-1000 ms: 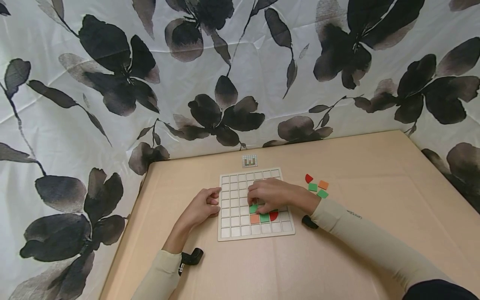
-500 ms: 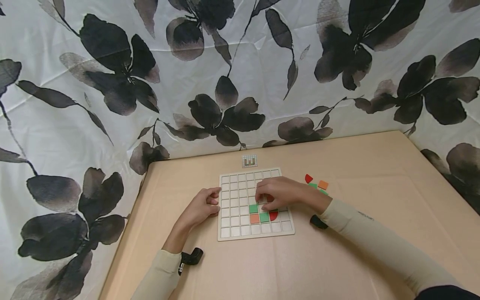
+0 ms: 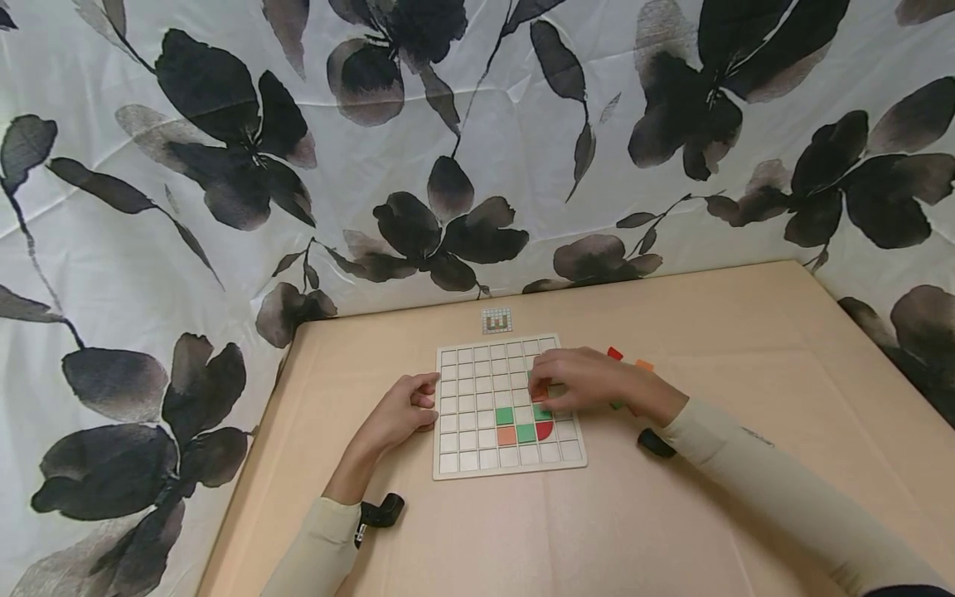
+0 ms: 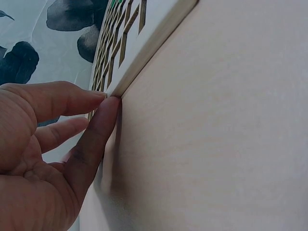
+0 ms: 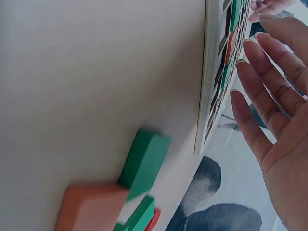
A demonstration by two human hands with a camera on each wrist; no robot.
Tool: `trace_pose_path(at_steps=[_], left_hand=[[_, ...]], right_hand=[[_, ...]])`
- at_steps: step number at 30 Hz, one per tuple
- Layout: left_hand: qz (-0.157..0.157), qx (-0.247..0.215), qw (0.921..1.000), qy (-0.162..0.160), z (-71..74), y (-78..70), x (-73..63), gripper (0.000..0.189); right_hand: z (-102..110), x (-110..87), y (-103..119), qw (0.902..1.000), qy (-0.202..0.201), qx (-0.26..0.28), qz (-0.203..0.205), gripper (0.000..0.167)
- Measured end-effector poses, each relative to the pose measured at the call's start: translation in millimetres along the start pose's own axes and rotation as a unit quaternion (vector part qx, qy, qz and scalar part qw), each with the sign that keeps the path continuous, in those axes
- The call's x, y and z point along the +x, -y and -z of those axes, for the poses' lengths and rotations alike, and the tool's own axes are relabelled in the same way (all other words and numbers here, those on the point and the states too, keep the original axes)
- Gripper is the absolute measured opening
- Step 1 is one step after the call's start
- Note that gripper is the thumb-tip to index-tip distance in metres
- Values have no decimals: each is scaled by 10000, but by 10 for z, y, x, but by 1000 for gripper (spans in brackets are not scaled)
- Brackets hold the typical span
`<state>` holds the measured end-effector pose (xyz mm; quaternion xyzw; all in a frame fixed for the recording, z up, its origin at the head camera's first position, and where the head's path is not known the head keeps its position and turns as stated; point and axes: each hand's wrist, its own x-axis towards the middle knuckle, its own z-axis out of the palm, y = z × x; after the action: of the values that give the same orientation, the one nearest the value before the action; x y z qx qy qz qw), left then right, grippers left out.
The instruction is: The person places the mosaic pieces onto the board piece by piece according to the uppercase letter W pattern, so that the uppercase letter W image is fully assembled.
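Note:
A white grid board (image 3: 466,402) lies on the table, bearing a green square (image 3: 504,415), an orange square (image 3: 506,435) and a red round-cornered tile (image 3: 545,429) among several tiles. At its left edge, my left hand (image 3: 399,410) pinches the rim between thumb and fingers; the left wrist view shows the fingertips right at the board's corner (image 4: 144,53). My right hand (image 3: 578,377) hovers over the board's right side, partly covering the tiles there. Seen from the right wrist, its fingers (image 5: 260,72) are spread and loosely bent, with nothing between them.
Right of the board lie loose pieces, among them a green block (image 5: 144,161), an orange block (image 5: 94,207) and a red piece (image 5: 154,219), partly behind my right hand in the head view. A small patterned card (image 3: 496,321) sits behind the board. Floral cloth (image 3: 522,166) hangs beyond the table.
My right hand has moved rightward across the board, uncovering green tiles and covering part of the loose pieces. The left hand has stayed at the board's edge.

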<state>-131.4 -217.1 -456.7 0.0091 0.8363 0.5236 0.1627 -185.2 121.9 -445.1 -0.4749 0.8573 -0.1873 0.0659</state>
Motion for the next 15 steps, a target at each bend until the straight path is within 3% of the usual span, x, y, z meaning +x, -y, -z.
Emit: trace_pose_path(at_steps=[15], left_hand=[[33, -41, 10000, 10, -8, -21, -2, 70]], right_hand=[[139, -316, -204, 9975, 66, 209, -674, 22]])
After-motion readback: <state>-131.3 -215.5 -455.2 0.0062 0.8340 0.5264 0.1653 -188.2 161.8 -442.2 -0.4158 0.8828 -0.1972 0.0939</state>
